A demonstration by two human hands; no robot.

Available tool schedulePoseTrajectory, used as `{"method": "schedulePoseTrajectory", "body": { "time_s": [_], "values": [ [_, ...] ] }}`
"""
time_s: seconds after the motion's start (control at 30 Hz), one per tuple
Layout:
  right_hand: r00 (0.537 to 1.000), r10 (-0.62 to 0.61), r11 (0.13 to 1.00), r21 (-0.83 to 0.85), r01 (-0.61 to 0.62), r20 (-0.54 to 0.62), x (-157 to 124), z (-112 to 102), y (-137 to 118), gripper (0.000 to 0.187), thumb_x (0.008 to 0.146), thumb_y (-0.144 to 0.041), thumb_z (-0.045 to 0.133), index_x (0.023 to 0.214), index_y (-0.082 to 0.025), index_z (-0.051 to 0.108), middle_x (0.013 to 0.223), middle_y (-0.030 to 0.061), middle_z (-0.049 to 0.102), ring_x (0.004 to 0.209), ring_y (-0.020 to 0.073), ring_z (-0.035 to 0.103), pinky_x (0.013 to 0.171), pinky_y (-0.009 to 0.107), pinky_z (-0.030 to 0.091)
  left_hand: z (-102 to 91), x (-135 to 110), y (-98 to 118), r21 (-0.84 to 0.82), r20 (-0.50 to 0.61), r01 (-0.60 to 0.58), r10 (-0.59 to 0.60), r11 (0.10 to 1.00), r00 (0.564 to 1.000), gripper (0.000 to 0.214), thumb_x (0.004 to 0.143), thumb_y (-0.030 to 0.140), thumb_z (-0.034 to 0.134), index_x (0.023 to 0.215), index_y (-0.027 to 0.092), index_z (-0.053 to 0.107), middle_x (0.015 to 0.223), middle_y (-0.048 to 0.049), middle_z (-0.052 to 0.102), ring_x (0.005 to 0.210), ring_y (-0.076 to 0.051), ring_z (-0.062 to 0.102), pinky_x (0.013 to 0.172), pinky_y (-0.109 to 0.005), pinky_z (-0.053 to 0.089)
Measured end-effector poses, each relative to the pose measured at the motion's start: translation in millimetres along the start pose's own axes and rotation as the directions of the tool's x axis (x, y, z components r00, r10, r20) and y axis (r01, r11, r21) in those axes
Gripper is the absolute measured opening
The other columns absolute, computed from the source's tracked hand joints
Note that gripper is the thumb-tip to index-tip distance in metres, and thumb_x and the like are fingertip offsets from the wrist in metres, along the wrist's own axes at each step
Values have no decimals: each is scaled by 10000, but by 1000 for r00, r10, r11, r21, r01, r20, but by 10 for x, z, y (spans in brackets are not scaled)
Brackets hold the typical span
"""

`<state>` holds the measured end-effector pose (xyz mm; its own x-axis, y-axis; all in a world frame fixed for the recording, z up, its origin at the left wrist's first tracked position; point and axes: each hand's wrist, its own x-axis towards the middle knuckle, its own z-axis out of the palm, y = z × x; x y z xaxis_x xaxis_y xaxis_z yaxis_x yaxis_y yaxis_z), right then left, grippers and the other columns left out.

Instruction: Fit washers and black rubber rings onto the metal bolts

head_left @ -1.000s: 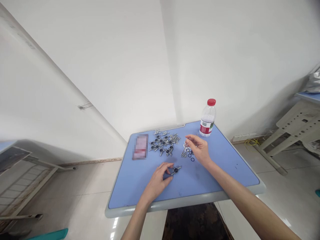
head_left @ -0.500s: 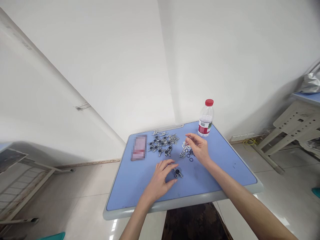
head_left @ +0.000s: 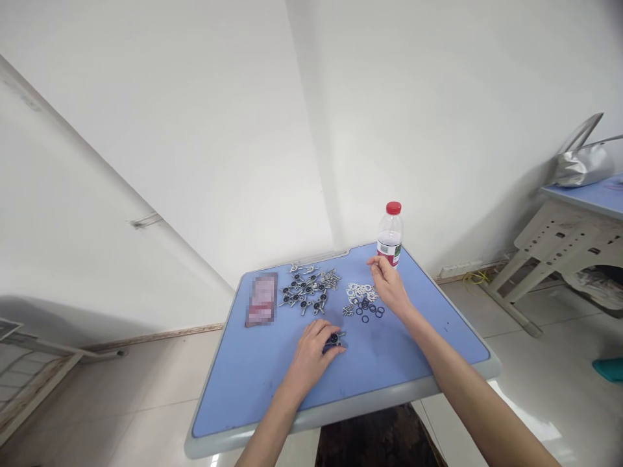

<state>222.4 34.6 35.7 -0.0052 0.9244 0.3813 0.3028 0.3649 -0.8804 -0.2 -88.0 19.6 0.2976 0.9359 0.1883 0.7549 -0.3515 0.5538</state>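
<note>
My left hand [head_left: 311, 353] rests on the blue desk [head_left: 438, 337] with its fingers pinched round a small metal fitting with a black centre [head_left: 335, 338]. My right hand [head_left: 389, 285] hovers further back, beside the water bottle [head_left: 389, 235], fingers curled and drawn together; what they hold, if anything, is too small to make out. Just left of that hand lie white washers [head_left: 359, 290], black rubber rings [head_left: 370, 310] and a small silver cluster [head_left: 347, 311]. A heap of several metal fittings [head_left: 306, 288] sits at the back middle.
A pink phone-like slab [head_left: 261, 299] lies at the desk's back left. The desk stands against a white wall. Another blue desk [head_left: 584, 194] with a silver bag [head_left: 581, 162] is at the right. Cables [head_left: 474, 277] lie on the tiled floor.
My left hand let the fitting lie, then closed on it again nearer me. My right hand moved back and right, off the washers, toward the bottle. The view shifted right.
</note>
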Motion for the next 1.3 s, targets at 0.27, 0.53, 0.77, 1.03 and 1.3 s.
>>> {"method": "schedulePoseTrajectory", "body": {
  "time_s": [0.27, 0.53, 0.77, 1.03, 1.3],
  "values": [
    [960, 67, 924, -380, 43, 272, 64, -140, 159, 181, 801, -149, 477, 831, -201, 649, 649, 3, 626, 576, 150, 531, 551, 249, 352, -27, 18, -13, -100, -151, 57, -72, 993, 986, 241, 913, 394, 554, 1055, 217, 636, 998, -56, 619, 836, -184, 588, 826, -336, 482],
    [910, 195, 829, -558, 46, 366, 43, -237, 74, 67, 778, -185, 594, 792, -190, 659, 722, 33, 664, 640, 162, 562, 552, 248, 306, -58, 22, -33, -222, -282, 48, -112, 974, 953, 242, 942, 370, 494, 892, 196, 655, 863, -47, 638, 816, -184, 593, 743, -300, 475],
    [856, 275, 760, -644, 86, 438, 8, -174, 71, 107, 787, -252, 650, 868, -182, 656, 856, 57, 686, 769, 192, 609, 574, 248, 294, -55, 21, -49, -264, -311, 18, -102, 964, 945, 191, 930, 313, 520, 875, 193, 658, 850, -39, 641, 817, -179, 599, 735, -289, 466],
    [847, 301, 739, -669, 84, 439, 19, -140, 70, 89, 808, -208, 637, 894, -188, 626, 848, 36, 688, 777, 177, 614, 567, 241, 294, -42, 32, -62, -272, -323, 10, -101, 962, 941, 185, 923, 303, 525, 871, 192, 663, 850, -37, 643, 813, -179, 601, 740, -290, 466],
    [852, 294, 755, -652, 70, 432, 31, -170, 9, 95, 856, -221, 582, 847, -183, 669, 812, 39, 694, 745, 159, 608, 578, 229, 321, -30, 28, -79, -287, -317, 20, -114, 958, 942, 171, 924, 287, 525, 880, 195, 663, 847, -32, 638, 812, -172, 594, 729, -278, 456]
  ]
}}
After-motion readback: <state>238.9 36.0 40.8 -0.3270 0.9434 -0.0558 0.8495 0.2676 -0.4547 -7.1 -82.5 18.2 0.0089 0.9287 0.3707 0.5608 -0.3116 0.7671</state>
